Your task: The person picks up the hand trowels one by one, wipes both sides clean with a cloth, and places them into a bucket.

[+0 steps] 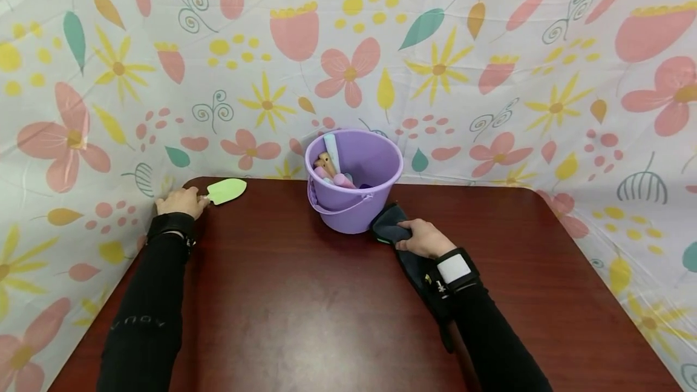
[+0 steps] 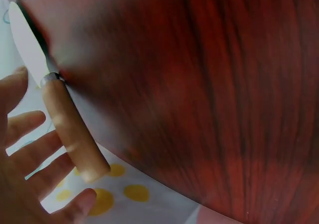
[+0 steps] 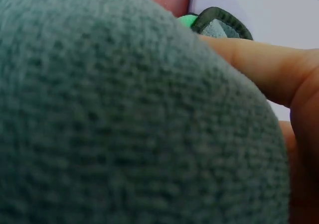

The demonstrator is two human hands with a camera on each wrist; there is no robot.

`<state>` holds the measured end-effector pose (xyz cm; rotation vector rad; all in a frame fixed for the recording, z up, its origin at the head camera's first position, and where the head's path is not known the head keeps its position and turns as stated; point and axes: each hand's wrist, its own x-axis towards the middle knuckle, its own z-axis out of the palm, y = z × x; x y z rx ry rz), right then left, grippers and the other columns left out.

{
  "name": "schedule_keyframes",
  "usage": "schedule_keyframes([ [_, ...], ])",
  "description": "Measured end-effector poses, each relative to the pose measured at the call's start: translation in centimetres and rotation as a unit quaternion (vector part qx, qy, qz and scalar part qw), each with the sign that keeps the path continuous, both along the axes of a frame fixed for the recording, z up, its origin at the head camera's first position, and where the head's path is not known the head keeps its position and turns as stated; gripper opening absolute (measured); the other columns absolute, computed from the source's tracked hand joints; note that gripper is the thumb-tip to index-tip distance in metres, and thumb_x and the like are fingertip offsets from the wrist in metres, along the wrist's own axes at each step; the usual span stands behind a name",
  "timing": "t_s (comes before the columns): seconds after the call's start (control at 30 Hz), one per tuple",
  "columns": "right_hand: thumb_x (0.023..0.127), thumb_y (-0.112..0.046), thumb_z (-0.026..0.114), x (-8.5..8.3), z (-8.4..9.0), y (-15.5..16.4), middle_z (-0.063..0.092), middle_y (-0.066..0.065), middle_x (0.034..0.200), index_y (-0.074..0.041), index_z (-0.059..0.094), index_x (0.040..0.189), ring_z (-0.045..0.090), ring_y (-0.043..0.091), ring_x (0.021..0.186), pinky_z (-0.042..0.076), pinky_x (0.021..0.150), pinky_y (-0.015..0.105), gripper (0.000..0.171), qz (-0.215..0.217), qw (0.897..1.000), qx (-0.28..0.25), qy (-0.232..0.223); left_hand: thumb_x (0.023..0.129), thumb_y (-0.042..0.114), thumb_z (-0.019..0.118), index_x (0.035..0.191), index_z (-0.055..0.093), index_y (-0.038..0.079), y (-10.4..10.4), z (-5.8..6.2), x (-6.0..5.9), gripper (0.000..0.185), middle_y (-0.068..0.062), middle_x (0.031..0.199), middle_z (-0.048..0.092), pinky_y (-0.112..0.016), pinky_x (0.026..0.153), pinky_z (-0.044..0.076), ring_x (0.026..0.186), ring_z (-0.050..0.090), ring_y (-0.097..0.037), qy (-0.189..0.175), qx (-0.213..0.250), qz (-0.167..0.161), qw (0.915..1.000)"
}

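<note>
In the head view a small garden trowel (image 1: 226, 190) with a pale green blade lies at the table's far left corner. My left hand (image 1: 181, 202) is at its handle. Up close, the wooden handle (image 2: 75, 129) runs across the fingers of my left hand (image 2: 30, 154), which are spread, not curled round it. Right of the purple bucket (image 1: 354, 213), my right hand (image 1: 427, 239) pinches a dark grey-green cloth (image 1: 389, 222) with black edging. The fabric (image 3: 134, 114) fills much of the right wrist view and hides part of my right hand (image 3: 299, 89).
The bucket stands at the table's back edge, its handle hanging down in front. Inside are a light blue stick-like item (image 1: 331, 151), a wooden piece (image 1: 327, 163) and pink items (image 1: 343, 181). A flowered sheet (image 1: 348, 71) hangs behind and beside the brown table (image 1: 305, 307).
</note>
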<state>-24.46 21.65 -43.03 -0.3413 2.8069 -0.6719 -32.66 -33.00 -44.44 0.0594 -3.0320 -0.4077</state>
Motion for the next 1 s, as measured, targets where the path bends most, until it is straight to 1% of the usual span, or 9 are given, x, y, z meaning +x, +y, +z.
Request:
schedule_keyframes([
  [0.2,0.084,-0.011,0.071,0.1,-0.5,0.4,0.046,0.03,0.131,0.001,0.053,0.135,0.044,0.041,0.12,0.041,0.095,0.051,0.055,0.0,1.0,-0.014,0.006,0.096,0.032,0.061,0.113,0.057,-0.004,0.3,0.1,0.2,0.041,-0.034,0.113,0.053,-0.072,0.087,0.029,0.105,0.047,-0.056,-0.009,-0.006,-0.011,0.9999],
  [0.3,0.083,-0.007,0.07,0.2,-0.8,0.6,0.044,0.03,0.128,-0.002,0.056,0.131,0.044,0.041,0.117,0.04,0.093,0.051,0.05,-0.006,1.0,-0.027,0.002,0.099,0.031,0.054,0.11,0.06,-0.005,0.5,0.3,0.0,0.038,-0.034,0.111,0.056,-0.071,0.086,0.034,0.102,0.051,-0.055,-0.054,-0.006,-0.018,0.9984],
  [0.43,0.078,-0.002,0.067,0.4,-0.9,0.7,0.052,0.025,0.113,-0.004,0.061,0.115,0.049,0.036,0.105,0.042,0.086,0.047,0.037,-0.001,0.999,-0.036,0.017,0.098,0.027,0.046,0.109,0.061,-0.01,0.6,0.6,-0.2,0.042,-0.035,0.105,0.058,-0.065,0.082,0.04,0.096,0.055,-0.054,-0.121,0.0,-0.025,0.9924],
  [0.53,0.079,-0.001,0.062,0.8,-0.5,0.7,0.054,0.02,0.105,-0.004,0.061,0.107,0.05,0.033,0.098,0.041,0.083,0.045,0.029,0.0,0.999,-0.037,0.032,0.097,0.026,0.044,0.096,0.06,-0.008,0.6,0.7,-0.4,0.038,-0.028,0.09,0.059,-0.054,0.074,0.045,0.082,0.06,-0.045,-0.153,0.029,-0.035,0.9871],
  [0.63,0.081,0.002,0.058,1.3,0.5,0.9,0.056,0.015,0.098,-0.002,0.058,0.104,0.051,0.03,0.089,0.041,0.077,0.041,0.023,-0.004,0.998,-0.051,0.043,0.097,0.026,0.042,0.082,0.054,-0.002,0.4,0.2,-0.6,0.033,-0.019,0.075,0.057,-0.044,0.063,0.046,0.068,0.06,-0.036,-0.17,0.089,-0.061,0.9796],
  [0.67,0.082,0.002,0.056,1.5,1.0,1.0,0.056,0.014,0.096,-0.002,0.057,0.103,0.051,0.029,0.086,0.04,0.075,0.04,0.021,-0.003,0.997,-0.06,0.046,0.098,0.026,0.042,0.084,0.053,-0.001,0.3,0.1,-0.6,0.033,-0.017,0.075,0.056,-0.042,0.064,0.045,0.069,0.06,-0.035,-0.17,0.108,-0.069,0.9772],
  [0.77,0.085,0.004,0.053,2.3,2.6,1.1,0.054,0.011,0.089,-0.002,0.055,0.1,0.048,0.025,0.074,0.037,0.066,0.035,0.016,-0.003,0.993,-0.116,0.038,0.1,0.029,0.043,0.105,0.052,-0.009,-0.1,-0.1,-0.2,0.039,-0.026,0.095,0.057,-0.047,0.073,0.046,0.088,0.059,-0.043,-0.156,0.141,-0.092,0.9734],
  [0.87,0.09,0.003,0.05,3.2,4.4,1.2,0.05,0.011,0.088,-0.002,0.053,0.1,0.043,0.023,0.071,0.034,0.064,0.034,0.012,-0.002,0.981,-0.194,0.014,0.101,0.035,0.045,0.13,0.042,-0.013,-0.3,0.3,0.8,0.056,-0.035,0.122,0.049,-0.056,0.087,0.042,0.109,0.05,-0.051,-0.125,0.138,-0.102,0.9771],
  [1.0,0.096,-0.002,0.052,4.5,6.9,1.4,0.05,0.013,0.095,-0.003,0.053,0.103,0.044,0.026,0.077,0.036,0.07,0.036,0.007,-0.005,0.965,-0.263,0.019,0.102,0.042,0.047,0.137,0.042,-0.011,0.6,1.6,2.7,0.063,-0.033,0.13,0.05,-0.058,0.093,0.04,0.115,0.049,-0.05,-0.084,0.145,-0.111,0.9795],
])
